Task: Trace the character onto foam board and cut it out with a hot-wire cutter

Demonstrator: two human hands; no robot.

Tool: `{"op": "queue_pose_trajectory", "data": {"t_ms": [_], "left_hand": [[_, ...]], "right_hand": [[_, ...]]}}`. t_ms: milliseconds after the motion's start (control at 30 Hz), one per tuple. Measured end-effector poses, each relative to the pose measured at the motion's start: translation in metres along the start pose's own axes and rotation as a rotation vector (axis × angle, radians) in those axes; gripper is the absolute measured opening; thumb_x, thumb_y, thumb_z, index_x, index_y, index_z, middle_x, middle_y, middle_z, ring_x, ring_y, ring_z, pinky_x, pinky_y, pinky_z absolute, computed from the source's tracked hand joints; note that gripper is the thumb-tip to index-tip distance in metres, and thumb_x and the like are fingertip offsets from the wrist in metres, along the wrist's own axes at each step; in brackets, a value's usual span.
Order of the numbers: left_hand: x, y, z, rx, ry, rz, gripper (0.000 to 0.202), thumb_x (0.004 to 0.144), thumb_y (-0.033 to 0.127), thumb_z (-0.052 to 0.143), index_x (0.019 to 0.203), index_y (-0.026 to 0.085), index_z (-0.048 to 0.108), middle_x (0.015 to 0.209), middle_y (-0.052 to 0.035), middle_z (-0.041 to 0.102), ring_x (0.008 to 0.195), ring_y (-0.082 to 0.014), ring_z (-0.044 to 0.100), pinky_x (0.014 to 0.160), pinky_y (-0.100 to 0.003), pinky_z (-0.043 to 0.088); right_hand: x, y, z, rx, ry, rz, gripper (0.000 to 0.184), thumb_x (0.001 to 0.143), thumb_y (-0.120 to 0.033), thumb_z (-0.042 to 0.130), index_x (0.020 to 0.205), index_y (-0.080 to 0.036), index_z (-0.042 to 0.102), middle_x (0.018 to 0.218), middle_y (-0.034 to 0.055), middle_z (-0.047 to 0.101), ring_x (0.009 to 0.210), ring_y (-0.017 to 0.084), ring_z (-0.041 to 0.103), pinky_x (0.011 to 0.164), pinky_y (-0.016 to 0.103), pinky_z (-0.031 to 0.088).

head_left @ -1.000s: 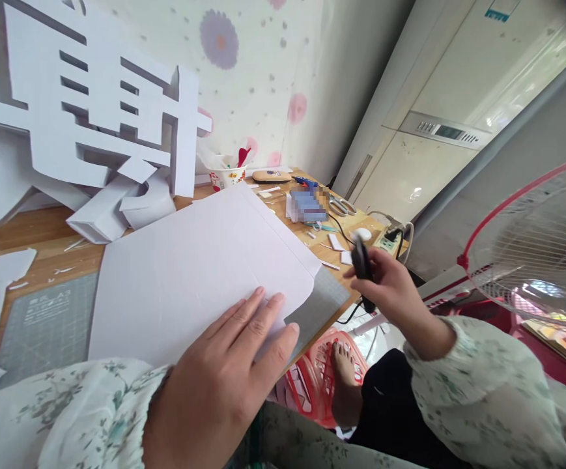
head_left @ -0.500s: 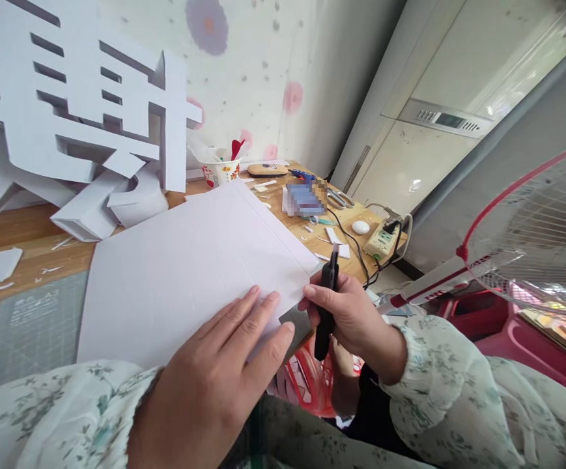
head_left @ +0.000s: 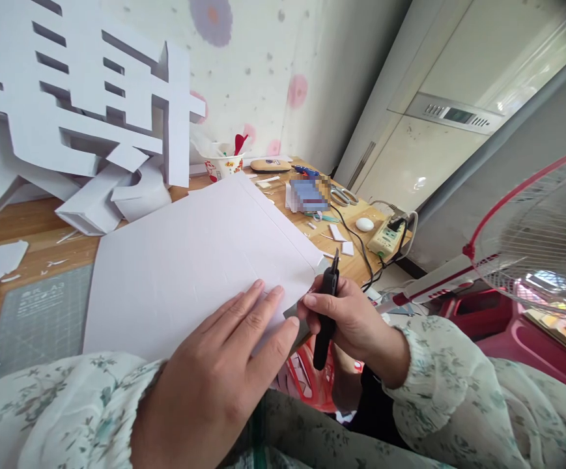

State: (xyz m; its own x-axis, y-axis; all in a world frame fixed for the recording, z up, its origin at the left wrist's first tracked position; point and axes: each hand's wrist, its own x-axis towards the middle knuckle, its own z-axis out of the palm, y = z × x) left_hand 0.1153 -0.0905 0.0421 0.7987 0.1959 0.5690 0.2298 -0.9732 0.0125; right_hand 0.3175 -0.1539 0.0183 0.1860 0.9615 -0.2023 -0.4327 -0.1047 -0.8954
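Note:
A large white foam board (head_left: pixel 180 260) lies over the cutting mat (head_left: pixel 43 312) on the wooden table. My left hand (head_left: pixel 228 365) rests flat on the board's near right part, its fingers stretched out. At the board's right corner my right hand (head_left: pixel 351 319) is closed around a black utility knife (head_left: pixel 327 319). The knife's blade end points up and away from me, and its tip stands beside the board's edge. A thin line runs along the board's right side. The thumb of my right hand lies across the knife handle.
White cut-out characters (head_left: pixel 92 98) stand at the back left. Behind the board are a paper cup (head_left: pixel 221 166), scissors (head_left: pixel 344 195), a blue glue gun (head_left: pixel 307 170) and a power strip (head_left: pixel 387 234). A fan (head_left: pixel 531 234) stands at right; a red basket (head_left: pixel 307 378) sits below the table edge.
The view has shifted slightly. My right hand still holds the knife at the board's corner, with the knife tilted a little more. My left hand stays flat on the board.

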Motion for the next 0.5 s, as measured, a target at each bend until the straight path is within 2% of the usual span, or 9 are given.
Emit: {"op": "queue_pose_trajectory", "data": {"t_ms": [167,333,500], "left_hand": [[-0.0001,0.0010,-0.0013,-0.007,0.000,-0.005,0.041,0.105,0.017,0.034,0.112,0.019,0.075,0.134,-0.0140,0.063,0.123,-0.0344,0.061,0.096,-0.050,0.059],[-0.0004,0.0014,-0.0003,-0.017,0.001,-0.001,0.041,0.105,0.016,0.034,0.112,0.018,0.075,0.134,-0.0143,0.063,0.123,-0.0342,0.061,0.096,-0.049,0.059],[-0.0016,-0.0003,-0.0001,-0.015,0.012,-0.003,0.040,0.105,0.015,0.035,0.111,0.017,0.075,0.133,-0.0152,0.063,0.123,-0.0358,0.061,0.095,-0.051,0.059]], "right_hand": [[-0.0006,0.0031,-0.0037,-0.017,0.049,-0.002,0.023,0.063,-0.025,0.085,0.065,-0.015,0.065,0.053,-0.0007,0.067,0.040,0.008,0.054,0.043,0.018,0.044],[-0.0013,-0.0003,-0.0028,0.001,0.077,-0.066,0.027,0.067,-0.036,0.085,0.071,-0.015,0.068,0.060,0.0003,0.070,0.039,0.008,0.054,0.040,0.018,0.041],[-0.0021,-0.0035,0.0040,-0.070,0.125,-0.074,0.023,0.067,-0.029,0.083,0.064,-0.015,0.066,0.052,-0.0012,0.065,0.041,0.006,0.052,0.042,0.017,0.040]]}}
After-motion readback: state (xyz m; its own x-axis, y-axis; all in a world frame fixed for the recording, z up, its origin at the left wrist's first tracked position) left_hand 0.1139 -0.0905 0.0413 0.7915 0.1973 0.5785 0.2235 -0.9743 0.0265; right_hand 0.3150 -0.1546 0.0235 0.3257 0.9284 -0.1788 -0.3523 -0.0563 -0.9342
